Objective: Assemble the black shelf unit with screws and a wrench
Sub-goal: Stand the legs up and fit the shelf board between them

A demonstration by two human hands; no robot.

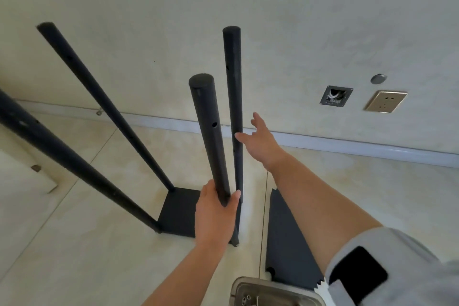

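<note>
**Four poles up on base, L hand on near pole**

Four black poles stand from a black base panel (177,208) on the tiled floor (87,256), close to a pale wall (273,20).

- Near pole (211,136): upright, slightly tilted; small hole in its side approx. mid-height. L hand (214,213) wraps it low down, thumb on one side, fingers curled round the other. Firm grip on the pole.
- Back-R pole (233,97): upright just behind the near one; holes visible along its side. R hand (258,141) reaches toward it, fingers spread and straight, thumb tip at or just beside the pole. Can't tell if touching. Grip wide open, holding nothing.
- Back-L pole (99,97): looks to lean L in this wide-angle view, foot at far corner of base.
- Front-L pole (62,156): foot at near-L corner of base, top runs out of shot at L edge.

Second black panel (285,243) lies flat on the floor to the R of the base, apart from it, partly under the R forearm. Steel tray (250,285) at bottom edge w/ a few small screws (246,299) inside; contents mostly cut off. No wrench made out.

R sleeve (397,256) light grey, w/ dark patch on it.

Wall: brass-coloured socket (385,101), open wall box (335,95) w/ wire ends beside it, round grey cap (378,79) above. White skirting (347,144) along the wall foot.
</note>
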